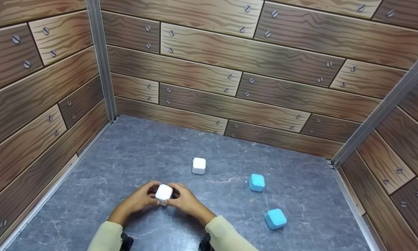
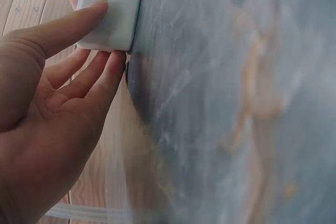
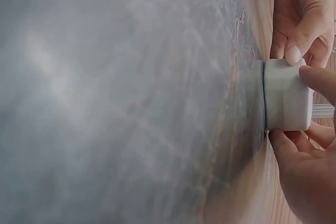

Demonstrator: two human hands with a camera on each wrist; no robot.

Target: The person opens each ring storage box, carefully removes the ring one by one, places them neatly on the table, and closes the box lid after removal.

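Observation:
Both hands hold one white cube (image 1: 164, 192) with rounded edges, low over the grey surface. My left hand (image 1: 139, 198) grips its left side; in the left wrist view the thumb lies across one face, with fingers along another side. From the right, my right hand (image 1: 187, 200) holds the same cube, and the right wrist view shows both thumbs on its near face (image 3: 287, 95). That wrist view also has the cube's base right at the surface. Beyond the hands, a second white cube (image 1: 199, 166) sits a little to the right.
Two light blue cubes stand apart to the right, one farther back (image 1: 257, 182) and one nearer (image 1: 275, 219). The grey marbled surface (image 1: 142, 150) is enclosed by wood-patterned walls (image 1: 195, 62) with metal corner posts (image 1: 102, 59).

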